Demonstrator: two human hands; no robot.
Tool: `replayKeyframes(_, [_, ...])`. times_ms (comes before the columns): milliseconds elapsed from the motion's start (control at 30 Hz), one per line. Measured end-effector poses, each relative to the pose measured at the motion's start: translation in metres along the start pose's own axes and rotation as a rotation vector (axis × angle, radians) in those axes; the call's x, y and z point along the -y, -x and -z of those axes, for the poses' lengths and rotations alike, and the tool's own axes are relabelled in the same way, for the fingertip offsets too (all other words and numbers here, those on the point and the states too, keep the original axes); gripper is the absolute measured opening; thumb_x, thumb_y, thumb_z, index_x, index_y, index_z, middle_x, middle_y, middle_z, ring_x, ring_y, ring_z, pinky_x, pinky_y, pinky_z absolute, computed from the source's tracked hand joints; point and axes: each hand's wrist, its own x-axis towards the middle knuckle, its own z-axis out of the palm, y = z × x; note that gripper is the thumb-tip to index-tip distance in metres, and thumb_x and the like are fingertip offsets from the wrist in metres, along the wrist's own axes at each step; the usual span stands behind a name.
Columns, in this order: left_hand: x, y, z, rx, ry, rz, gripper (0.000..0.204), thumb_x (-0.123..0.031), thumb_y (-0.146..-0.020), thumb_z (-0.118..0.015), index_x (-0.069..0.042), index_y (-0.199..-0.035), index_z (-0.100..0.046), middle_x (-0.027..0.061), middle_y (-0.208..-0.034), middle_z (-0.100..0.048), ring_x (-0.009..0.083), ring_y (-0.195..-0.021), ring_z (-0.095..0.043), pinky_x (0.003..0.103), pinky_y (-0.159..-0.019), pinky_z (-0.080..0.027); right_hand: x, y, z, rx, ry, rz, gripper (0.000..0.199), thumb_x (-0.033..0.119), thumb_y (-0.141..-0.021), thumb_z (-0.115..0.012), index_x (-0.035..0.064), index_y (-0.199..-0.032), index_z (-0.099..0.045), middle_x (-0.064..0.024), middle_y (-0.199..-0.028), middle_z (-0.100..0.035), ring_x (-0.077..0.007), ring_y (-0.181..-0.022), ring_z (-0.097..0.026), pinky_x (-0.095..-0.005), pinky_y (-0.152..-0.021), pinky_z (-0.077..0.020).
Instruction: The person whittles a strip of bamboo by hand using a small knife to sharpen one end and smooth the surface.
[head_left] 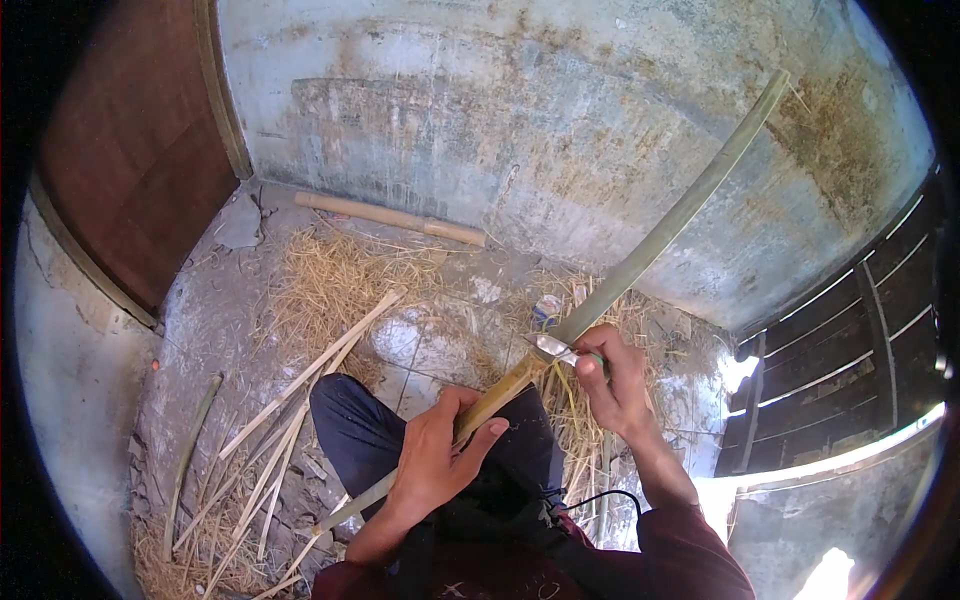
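Note:
A long split bamboo pole (672, 222) slants across me from the lower left up to the wall at the upper right. My left hand (437, 455) is closed around its lower part, over my lap, with the thumb along the near side. In my right hand (612, 378) is a knife (552, 347), its handle mostly hidden by the fingers. The blade lies against the bamboo, just above a yellowish scraped stretch (507, 392). A thin yellow shaving hangs below the blade.
Pale bamboo strips (290, 425) lie on the floor to my left, near a green bamboo piece (192, 455). A straw-like shavings heap (335, 285) is ahead, and a thick bamboo length (390, 218) lies along the wall (430, 130). A brown door (130, 140) stands at left, slatted boards (830, 350) at right.

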Motion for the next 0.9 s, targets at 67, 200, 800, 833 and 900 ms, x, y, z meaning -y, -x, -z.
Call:
replayKeyframes(67, [0.0,0.0,-0.001,-0.001,-0.007,0.001,0.034,-0.027,-0.1,-0.078,0.0,-0.111,-0.06,0.0196,-0.08,-0.068,0.0382,-0.068,-0.069,0.043,-0.063,-0.052,0.006,-0.005,0.004,0.042,0.024,0.037,0.041,0.038,-0.103,-0.071,0.0003,-0.117,-0.064,-0.0146,-0.086,-0.073,-0.028,-0.059,-0.069,-0.0366,-0.061,-0.0535])
replayKeyframes(200, [-0.002,0.001,-0.003,0.013,-0.017,0.011,0.035,-0.028,-0.1,-0.077,0.0,-0.112,-0.06,0.0202,-0.081,-0.068,0.0385,-0.069,-0.07,0.044,-0.063,-0.052,0.001,-0.004,0.004,0.072,0.154,0.004,0.055,0.05,-0.095,-0.077,0.0002,-0.117,-0.071,-0.016,-0.087,-0.075,-0.0276,-0.06,-0.07,-0.0365,-0.058,-0.0538])
replayKeyframes(800, [-0.005,0.002,-0.004,0.013,-0.045,0.046,0.033,-0.027,-0.102,-0.075,0.001,-0.111,-0.061,0.022,-0.086,-0.071,0.0402,-0.074,-0.072,0.044,-0.067,-0.055,-0.02,-0.01,-0.014,0.144,-0.186,-0.153,0.068,0.055,-0.109,-0.057,0.0014,-0.067,-0.064,-0.0048,-0.053,-0.056,-0.0174,-0.05,-0.057,-0.0347,-0.053,-0.0452])
replayKeyframes(833, [-0.005,0.002,-0.004,0.015,-0.051,0.052,0.032,-0.026,-0.102,-0.075,0.001,-0.111,-0.061,0.022,-0.086,-0.071,0.0406,-0.075,-0.072,0.044,-0.067,-0.055,-0.023,-0.01,-0.015,0.158,-0.212,-0.135,0.07,0.056,-0.11,-0.055,0.0022,-0.064,-0.06,-0.0038,-0.053,-0.055,-0.0165,-0.049,-0.055,-0.0349,-0.052,-0.0437])
replayKeyframes(900, [-0.002,0.002,-0.004,0.011,-0.054,0.045,0.029,-0.025,-0.103,-0.073,0.001,-0.111,-0.062,0.0218,-0.087,-0.071,0.0414,-0.077,-0.072,0.045,-0.069,-0.055,-0.022,-0.011,-0.015,0.174,-0.243,-0.101,0.073,0.056,-0.111,-0.053,0.0036,-0.06,-0.055,-0.0027,-0.051,-0.053,-0.0149,-0.049,-0.053,-0.0349,-0.051,-0.0412])
